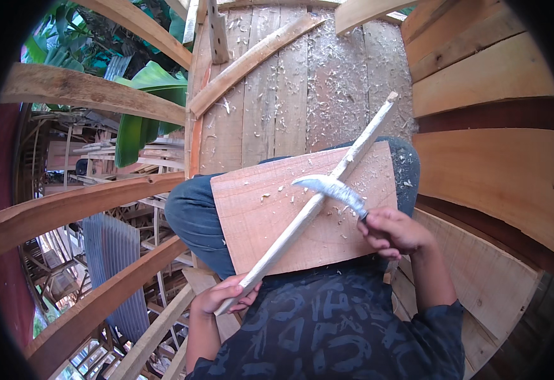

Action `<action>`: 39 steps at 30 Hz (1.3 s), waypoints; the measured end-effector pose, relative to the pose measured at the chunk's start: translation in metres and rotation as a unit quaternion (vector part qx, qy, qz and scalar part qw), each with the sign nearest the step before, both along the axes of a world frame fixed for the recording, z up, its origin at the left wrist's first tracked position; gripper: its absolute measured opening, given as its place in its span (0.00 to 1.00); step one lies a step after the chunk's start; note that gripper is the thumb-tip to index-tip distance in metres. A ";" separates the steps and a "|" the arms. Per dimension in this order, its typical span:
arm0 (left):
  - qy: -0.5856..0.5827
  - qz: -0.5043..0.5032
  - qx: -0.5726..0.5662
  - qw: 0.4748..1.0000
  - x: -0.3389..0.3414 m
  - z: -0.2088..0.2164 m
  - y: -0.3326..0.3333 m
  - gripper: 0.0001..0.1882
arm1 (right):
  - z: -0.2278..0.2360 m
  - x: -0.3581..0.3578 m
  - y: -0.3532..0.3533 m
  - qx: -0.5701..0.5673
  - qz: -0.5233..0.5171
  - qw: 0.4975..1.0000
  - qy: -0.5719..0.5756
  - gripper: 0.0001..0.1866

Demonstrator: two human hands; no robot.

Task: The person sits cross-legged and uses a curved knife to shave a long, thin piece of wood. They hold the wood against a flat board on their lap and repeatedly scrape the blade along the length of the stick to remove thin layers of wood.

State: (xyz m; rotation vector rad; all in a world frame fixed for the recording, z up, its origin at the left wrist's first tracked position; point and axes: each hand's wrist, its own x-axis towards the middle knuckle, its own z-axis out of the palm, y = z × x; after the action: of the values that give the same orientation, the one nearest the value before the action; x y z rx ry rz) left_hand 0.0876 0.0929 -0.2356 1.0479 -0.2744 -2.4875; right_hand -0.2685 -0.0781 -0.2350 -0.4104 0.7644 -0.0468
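A long pale wooden stick (pixel 283 247) slants across a flat wooden board (pixel 251 202) that rests on my lap. Its lower end is wrapped by my left hand (pixel 227 295), while the far end reaches past my right knee. My right hand (pixel 396 233) is closed around the dark handle of a curved, sickle-shaped knife (pixel 334 188). The metal blade lies over the middle of the stick, its tip pointing left; whether it touches the wood I cannot tell. Small shavings are scattered on the board.
Plank flooring (pixel 289 114) strewn with shavings stretches ahead, with a loose wooden strip (pixel 251 66) lying diagonally on it. Wooden rails (pixel 87 202) stand along the left, with green leaves (pixel 144 114) behind them. Wide planks (pixel 492 164) form a wall on the right.
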 end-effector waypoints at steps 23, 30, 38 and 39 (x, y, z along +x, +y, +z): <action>0.024 0.019 0.003 1.000 -0.006 -0.005 -0.001 0.31 | 0.011 0.003 0.014 -0.209 -0.179 0.944 0.180 0.09; 0.000 0.025 0.004 1.000 -0.008 -0.003 0.000 0.32 | -0.005 0.008 0.018 0.017 -0.192 0.981 -0.026 0.11; 0.013 0.006 -0.005 1.000 -0.007 -0.007 -0.001 0.33 | -0.005 0.014 0.021 0.015 -0.106 0.992 -0.060 0.13; 0.014 0.010 0.000 1.000 -0.007 -0.003 -0.001 0.33 | -0.005 0.010 0.013 -0.007 -0.153 0.988 -0.016 0.12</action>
State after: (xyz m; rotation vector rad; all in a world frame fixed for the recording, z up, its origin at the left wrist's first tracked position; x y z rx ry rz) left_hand 0.0808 0.0915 -0.2388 1.0111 -0.2540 -2.4832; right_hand -0.2590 -0.0650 -0.2396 -0.3020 0.7897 -0.3465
